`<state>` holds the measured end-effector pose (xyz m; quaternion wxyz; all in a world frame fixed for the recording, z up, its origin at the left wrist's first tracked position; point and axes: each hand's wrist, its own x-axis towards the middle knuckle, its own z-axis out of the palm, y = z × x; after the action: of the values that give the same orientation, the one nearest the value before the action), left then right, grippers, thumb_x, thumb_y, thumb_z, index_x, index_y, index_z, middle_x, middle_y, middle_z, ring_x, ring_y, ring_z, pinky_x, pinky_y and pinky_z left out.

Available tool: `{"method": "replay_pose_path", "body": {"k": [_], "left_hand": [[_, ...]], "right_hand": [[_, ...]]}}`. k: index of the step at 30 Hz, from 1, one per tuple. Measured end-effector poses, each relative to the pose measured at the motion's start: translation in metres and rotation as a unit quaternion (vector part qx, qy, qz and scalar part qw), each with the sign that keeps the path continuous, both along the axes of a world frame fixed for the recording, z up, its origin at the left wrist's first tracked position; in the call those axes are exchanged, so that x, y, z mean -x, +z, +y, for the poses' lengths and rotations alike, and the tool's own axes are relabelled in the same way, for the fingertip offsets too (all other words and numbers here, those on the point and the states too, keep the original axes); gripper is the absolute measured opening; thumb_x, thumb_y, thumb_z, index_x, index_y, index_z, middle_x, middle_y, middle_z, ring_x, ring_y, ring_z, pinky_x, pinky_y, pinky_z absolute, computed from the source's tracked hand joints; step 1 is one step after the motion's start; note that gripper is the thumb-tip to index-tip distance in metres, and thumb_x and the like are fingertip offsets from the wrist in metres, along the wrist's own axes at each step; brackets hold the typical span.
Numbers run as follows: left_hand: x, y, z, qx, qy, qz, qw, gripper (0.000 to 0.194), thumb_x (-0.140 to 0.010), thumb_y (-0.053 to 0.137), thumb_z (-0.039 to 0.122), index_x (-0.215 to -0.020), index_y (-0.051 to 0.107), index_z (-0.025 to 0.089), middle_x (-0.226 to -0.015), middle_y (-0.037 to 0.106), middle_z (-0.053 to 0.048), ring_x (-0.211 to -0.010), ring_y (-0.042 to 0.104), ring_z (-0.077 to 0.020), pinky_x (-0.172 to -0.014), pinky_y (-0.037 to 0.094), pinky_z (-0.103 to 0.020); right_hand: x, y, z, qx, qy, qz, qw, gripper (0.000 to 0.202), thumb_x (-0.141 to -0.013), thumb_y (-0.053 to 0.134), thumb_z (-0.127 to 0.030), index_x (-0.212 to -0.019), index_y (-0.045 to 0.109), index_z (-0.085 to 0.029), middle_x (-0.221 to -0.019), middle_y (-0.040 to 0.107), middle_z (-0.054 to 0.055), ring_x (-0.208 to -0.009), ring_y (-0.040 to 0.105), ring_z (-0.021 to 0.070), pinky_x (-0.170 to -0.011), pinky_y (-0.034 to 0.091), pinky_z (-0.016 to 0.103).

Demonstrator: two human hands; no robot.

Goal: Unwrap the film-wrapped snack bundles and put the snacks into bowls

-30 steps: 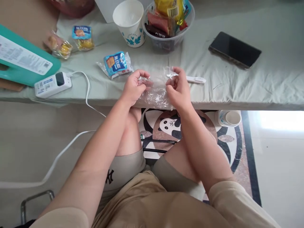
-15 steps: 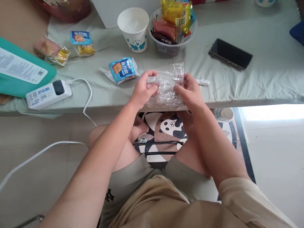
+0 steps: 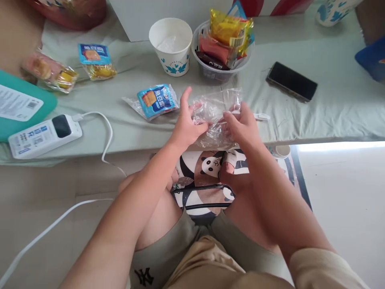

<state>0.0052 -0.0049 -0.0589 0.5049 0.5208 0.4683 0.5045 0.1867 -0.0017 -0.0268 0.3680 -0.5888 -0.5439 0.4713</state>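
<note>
A crumpled clear plastic bag (image 3: 215,106) is between my hands near the table's front edge. My left hand (image 3: 189,122) has its thumb against the bag's left side, other fingers partly behind the film and the index finger lifted. On the right side my right hand (image 3: 244,126) pinches the film between thumb and fingers. A white stick-like item (image 3: 262,117) pokes out to the right behind that hand, its other end hidden. Left of the bag lies a blue snack packet (image 3: 156,100) on clear wrapping.
Behind stand a paper cup (image 3: 171,48) with clear plastic inside and a tub (image 3: 223,74) of wrapped snacks. A phone (image 3: 291,81) lies to the right. A white power strip (image 3: 45,134) with a cable, a green container (image 3: 27,104) and two snack packs (image 3: 96,60) are left.
The view has shifted, so the table things sit lower in the picture. My left index finger has lifted off the plastic bag; my right hand remains on it.
</note>
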Motion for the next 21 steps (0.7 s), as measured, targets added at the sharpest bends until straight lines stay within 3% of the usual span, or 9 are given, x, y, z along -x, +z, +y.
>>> {"method": "replay_pose_path", "body": {"k": [4,8,11,13,16,21], "left_hand": [[0.013,0.022,0.01,0.119,-0.044,-0.078,0.989,0.053,-0.076,0.082,0.029,-0.125,0.062,0.024,-0.127,0.07,-0.011,-0.108,0.073,-0.029,-0.083,0.064,-0.04],[0.022,0.04,0.018,0.192,-0.106,-0.074,0.973,0.021,-0.076,0.08,0.031,-0.09,0.07,0.02,-0.082,0.075,-0.003,-0.071,0.072,-0.018,-0.06,0.058,-0.028],[0.027,0.045,0.018,0.23,-0.113,-0.039,0.966,0.019,-0.081,0.076,0.033,-0.095,0.068,0.024,-0.057,0.064,0.004,-0.046,0.062,-0.0139,-0.043,0.047,-0.024],[0.032,0.047,0.016,0.247,-0.114,-0.041,0.961,0.026,-0.084,0.073,0.035,-0.107,0.066,0.025,-0.053,0.062,0.006,-0.039,0.058,-0.0134,-0.039,0.044,-0.023],[0.041,0.05,0.014,0.264,-0.123,-0.081,0.953,0.034,-0.083,0.071,0.037,-0.114,0.066,0.024,-0.055,0.065,0.005,-0.039,0.058,-0.0134,-0.039,0.044,-0.023],[0.051,0.052,0.01,0.243,-0.12,-0.152,0.951,0.022,-0.072,0.076,0.04,-0.075,0.067,0.02,-0.063,0.069,-0.002,-0.05,0.066,-0.0156,-0.045,0.048,-0.025]], "right_hand": [[0.006,0.008,-0.005,-0.003,-0.003,0.012,1.0,0.022,-0.083,0.066,-0.033,-0.103,0.064,-0.023,-0.068,0.065,-0.002,-0.056,0.061,0.0136,-0.055,0.047,0.029],[0.011,0.012,-0.001,-0.019,-0.002,0.041,0.999,0.019,-0.086,0.066,-0.037,-0.098,0.067,-0.022,-0.062,0.064,-0.004,-0.053,0.06,0.0121,-0.054,0.047,0.027],[0.014,0.014,0.006,0.018,0.032,0.05,0.998,0.024,-0.088,0.065,-0.042,-0.101,0.068,-0.022,-0.049,0.052,-0.008,-0.041,0.05,0.0102,-0.044,0.039,0.025],[0.016,0.014,0.009,0.043,0.039,0.065,0.996,0.027,-0.087,0.066,-0.043,-0.106,0.067,-0.022,-0.046,0.047,-0.01,-0.037,0.043,0.0095,-0.039,0.033,0.024],[0.015,0.011,0.009,0.028,0.021,0.11,0.993,0.026,-0.086,0.068,-0.042,-0.106,0.068,-0.026,-0.051,0.049,-0.009,-0.04,0.044,0.01,-0.04,0.032,0.025],[0.007,0.012,-0.001,-0.009,0.007,0.169,0.986,0.021,-0.081,0.069,-0.046,-0.078,0.07,-0.025,-0.065,0.062,0.0,-0.053,0.051,0.0129,-0.05,0.041,0.029]]}}
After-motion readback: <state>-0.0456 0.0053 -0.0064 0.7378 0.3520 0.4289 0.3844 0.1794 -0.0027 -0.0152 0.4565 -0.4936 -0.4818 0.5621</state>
